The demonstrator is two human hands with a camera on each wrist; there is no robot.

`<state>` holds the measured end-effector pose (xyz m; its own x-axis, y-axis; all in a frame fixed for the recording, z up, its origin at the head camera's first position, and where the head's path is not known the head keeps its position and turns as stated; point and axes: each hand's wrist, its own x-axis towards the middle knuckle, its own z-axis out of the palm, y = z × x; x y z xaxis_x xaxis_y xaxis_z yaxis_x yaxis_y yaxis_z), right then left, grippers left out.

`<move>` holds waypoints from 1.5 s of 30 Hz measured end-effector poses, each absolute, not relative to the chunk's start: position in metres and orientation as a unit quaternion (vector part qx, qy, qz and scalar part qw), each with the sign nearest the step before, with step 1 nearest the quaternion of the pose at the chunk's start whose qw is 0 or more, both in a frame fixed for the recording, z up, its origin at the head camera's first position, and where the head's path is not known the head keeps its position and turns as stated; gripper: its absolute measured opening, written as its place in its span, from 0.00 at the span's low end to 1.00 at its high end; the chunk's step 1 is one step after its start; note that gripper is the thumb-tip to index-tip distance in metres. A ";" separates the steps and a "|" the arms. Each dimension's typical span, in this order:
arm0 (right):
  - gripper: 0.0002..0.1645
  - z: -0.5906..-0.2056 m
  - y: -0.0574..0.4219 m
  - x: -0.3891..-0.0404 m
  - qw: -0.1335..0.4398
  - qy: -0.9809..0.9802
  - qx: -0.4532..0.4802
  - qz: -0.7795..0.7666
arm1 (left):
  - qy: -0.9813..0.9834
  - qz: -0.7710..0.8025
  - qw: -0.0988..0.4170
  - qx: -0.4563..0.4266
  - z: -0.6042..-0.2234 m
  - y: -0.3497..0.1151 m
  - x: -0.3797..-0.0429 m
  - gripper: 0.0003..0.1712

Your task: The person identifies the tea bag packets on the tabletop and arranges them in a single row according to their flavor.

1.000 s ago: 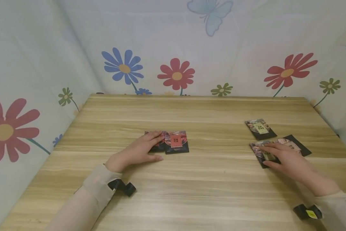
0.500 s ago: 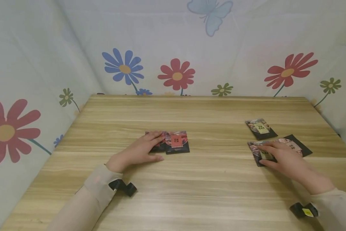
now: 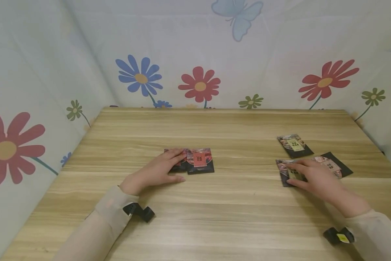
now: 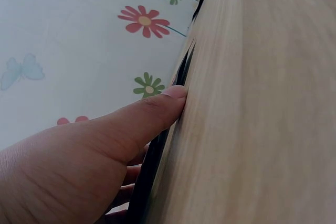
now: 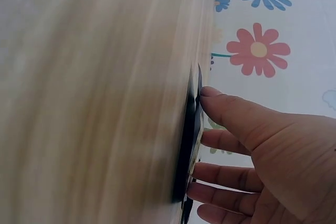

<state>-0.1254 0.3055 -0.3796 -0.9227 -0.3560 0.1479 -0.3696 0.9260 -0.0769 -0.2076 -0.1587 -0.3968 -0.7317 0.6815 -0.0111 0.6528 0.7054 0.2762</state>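
My left hand [image 3: 154, 168] rests with extended fingers on a flat black packet [image 3: 179, 167] with a red label, partly hidden by the fingers. Just right of it lies a matching red-labelled packet [image 3: 200, 161]. On the right side, my right hand [image 3: 319, 181] lies over a black packet [image 3: 282, 172] with a yellowish label, its fingertips pressing on the face. In the right wrist view, the thumb and fingers of that hand [image 5: 283, 156] are fairly straight against the packet's surface. The left wrist view has the left thumb [image 4: 152, 111] reaching past the packets' edges.
Behind the right hand lies a yellow-labelled packet [image 3: 295, 145]. A packet with a pale pinkish label [image 3: 330, 165] sits to the hand's right, partly covered. The wooden table [image 3: 234, 217] ends at a flower-printed cloth backdrop [image 3: 169, 36] at the back and sides.
My right hand has slid left along the table, and the yellowish-labelled packet under it has shifted and turned slightly with it. My left hand and its packets stay put.
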 end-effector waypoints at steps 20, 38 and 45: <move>0.29 -0.375 0.282 -0.134 0.033 -0.977 0.197 0.079 | 0.922 0.133 0.059 0.358 -0.396 -0.159 -0.206 0.47; 0.30 -0.376 0.263 -0.143 0.029 -0.972 0.220 0.078 | 0.924 0.127 0.062 0.354 -0.397 -0.158 -0.206 0.47; 0.30 -0.375 0.252 -0.146 0.037 -0.968 0.231 0.085 | 0.922 0.130 0.056 0.359 -0.397 -0.159 -0.205 0.47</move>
<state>-0.1464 0.2516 -0.3751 -0.8904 -0.4417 0.1101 -0.4541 0.8786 -0.1478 -0.2054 -0.1585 -0.3968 -0.7358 0.6772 -0.0101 0.6480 0.7082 0.2802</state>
